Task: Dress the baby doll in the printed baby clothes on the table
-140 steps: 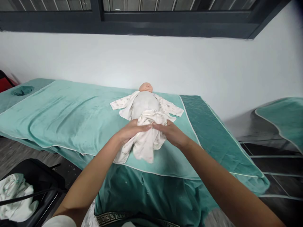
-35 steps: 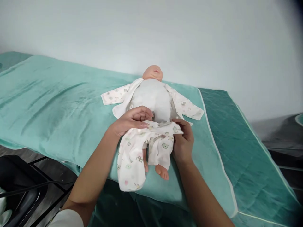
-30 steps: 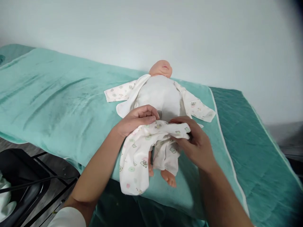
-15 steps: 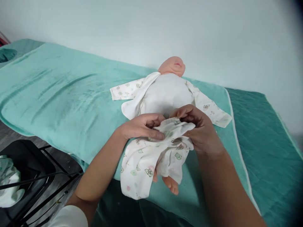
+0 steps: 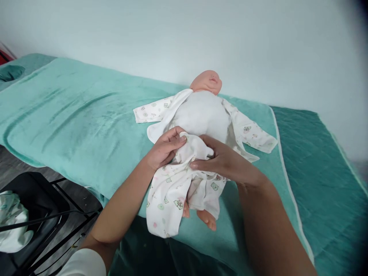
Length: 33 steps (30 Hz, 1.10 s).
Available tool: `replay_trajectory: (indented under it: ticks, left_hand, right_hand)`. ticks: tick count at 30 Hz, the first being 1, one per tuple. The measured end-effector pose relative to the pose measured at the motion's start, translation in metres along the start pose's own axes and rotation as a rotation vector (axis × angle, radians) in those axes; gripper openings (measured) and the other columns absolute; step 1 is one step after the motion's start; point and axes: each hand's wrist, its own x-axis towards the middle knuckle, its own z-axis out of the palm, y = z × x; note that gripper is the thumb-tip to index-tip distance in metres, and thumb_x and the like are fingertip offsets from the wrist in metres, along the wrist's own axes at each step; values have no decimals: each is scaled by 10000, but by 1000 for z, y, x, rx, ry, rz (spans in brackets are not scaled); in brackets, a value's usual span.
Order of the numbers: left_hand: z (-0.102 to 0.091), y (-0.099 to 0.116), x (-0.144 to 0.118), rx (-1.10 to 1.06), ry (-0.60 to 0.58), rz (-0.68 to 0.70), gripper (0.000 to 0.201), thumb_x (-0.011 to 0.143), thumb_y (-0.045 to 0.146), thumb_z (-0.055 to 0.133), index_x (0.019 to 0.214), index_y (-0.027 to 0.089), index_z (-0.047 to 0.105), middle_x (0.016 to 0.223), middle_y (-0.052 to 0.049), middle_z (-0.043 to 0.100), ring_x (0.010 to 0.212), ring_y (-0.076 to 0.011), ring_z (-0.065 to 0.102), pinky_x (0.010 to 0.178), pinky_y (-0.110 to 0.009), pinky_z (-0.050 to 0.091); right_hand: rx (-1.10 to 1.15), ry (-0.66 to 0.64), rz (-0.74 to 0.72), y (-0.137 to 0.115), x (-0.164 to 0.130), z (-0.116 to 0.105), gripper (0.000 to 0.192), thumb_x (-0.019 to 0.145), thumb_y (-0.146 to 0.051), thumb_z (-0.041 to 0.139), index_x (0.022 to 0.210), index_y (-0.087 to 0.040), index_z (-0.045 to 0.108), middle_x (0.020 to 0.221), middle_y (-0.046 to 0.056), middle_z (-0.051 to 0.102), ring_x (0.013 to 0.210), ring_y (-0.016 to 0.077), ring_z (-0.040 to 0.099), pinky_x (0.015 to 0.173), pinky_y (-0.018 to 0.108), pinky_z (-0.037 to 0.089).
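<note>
A baby doll (image 5: 201,115) lies on its back on a teal towel (image 5: 86,119), head toward the wall. An open printed white jacket (image 5: 250,132) is spread under it, sleeves out to both sides. Printed white baby trousers (image 5: 169,191) cover its legs; two bare feet (image 5: 205,218) stick out at the hem. My left hand (image 5: 163,149) grips the trousers' waistband at the doll's left hip. My right hand (image 5: 221,161) holds the bunched waistband over the doll's belly.
The towel covers a teal massage bed (image 5: 322,180) that runs along a white wall. A black chair (image 5: 34,207) with crumpled white cloth (image 5: 13,226) on it stands at the lower left, beside the bed's near edge.
The trousers went from a bundle at the doll's legs to being drawn up them. In the last half second both hands moved the bunched waistband higher, onto the belly.
</note>
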Motion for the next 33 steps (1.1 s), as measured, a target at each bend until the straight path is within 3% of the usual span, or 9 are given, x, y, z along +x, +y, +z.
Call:
replay_trajectory:
  ticks: [3, 6, 9, 12, 17, 20, 24, 27, 33]
  left_hand:
    - [0, 0, 0, 46, 17, 0, 356, 801, 472, 761, 840, 170, 577, 689, 36, 544, 572, -74, 486, 546, -202, 371]
    - [-1, 2, -3, 169, 16, -30, 377, 834, 520, 711, 830, 168, 574, 684, 41, 501, 543, -59, 422, 514, -201, 315]
    - [0, 10, -5, 280, -121, -48, 416, 808, 561, 716, 897, 173, 596, 665, 54, 458, 525, -53, 358, 495, -208, 263]
    - [4, 18, -5, 412, -231, -95, 465, 694, 465, 842, 986, 183, 616, 716, 49, 499, 593, -70, 429, 533, -209, 306]
    - [7, 19, -7, 435, -184, -222, 424, 717, 417, 823, 1013, 154, 671, 790, 5, 596, 687, -111, 538, 629, -247, 399]
    - [5, 13, -8, 351, -80, -137, 371, 753, 416, 796, 993, 162, 670, 811, 3, 616, 702, -107, 552, 666, -245, 421]
    - [1, 8, -9, 303, 2, -29, 310, 766, 424, 788, 889, 181, 640, 815, 19, 619, 748, -108, 571, 707, -224, 437]
    - [2, 7, -9, 302, 18, -26, 314, 786, 446, 772, 885, 179, 641, 798, 25, 609, 726, -98, 556, 687, -211, 427]
    - [10, 13, -9, 430, -53, -69, 433, 798, 509, 744, 1032, 149, 683, 991, -55, 684, 891, -171, 615, 794, -272, 468]
  right_hand:
    - [-12, -55, 42, -1, 0, 5, 280, 753, -381, 800, 957, -222, 693, 872, 14, 685, 789, 189, 621, 649, 280, 480]
    - [123, 62, 19, 3, 1, 8, 191, 770, -350, 772, 855, -201, 687, 785, 0, 659, 707, 159, 596, 612, 267, 449]
    - [312, 193, -39, 9, 2, 6, 191, 754, -288, 771, 736, -199, 602, 657, -41, 560, 581, 104, 501, 536, 234, 380]
    - [458, 247, -63, 14, 4, 5, 278, 755, -268, 759, 674, -210, 500, 552, -71, 435, 485, 79, 375, 459, 219, 287]
    - [447, 275, -116, 14, 5, 7, 272, 761, -313, 772, 733, -219, 518, 594, -71, 459, 516, 82, 390, 482, 215, 308]
    - [264, 184, -102, 6, 2, 6, 263, 736, -353, 807, 812, -218, 595, 695, -51, 547, 601, 100, 481, 535, 223, 365]
    - [-40, -57, 57, -3, -5, 2, 309, 674, -361, 856, 887, -210, 690, 750, -21, 644, 658, 148, 569, 550, 247, 408]
    - [-43, -110, 104, 1, -7, 1, 274, 722, -404, 819, 866, -193, 721, 718, -4, 674, 645, 173, 605, 551, 268, 438]
    - [342, 182, -129, 15, 0, 5, 242, 763, -332, 783, 960, -206, 722, 853, 9, 722, 799, 185, 668, 718, 285, 519]
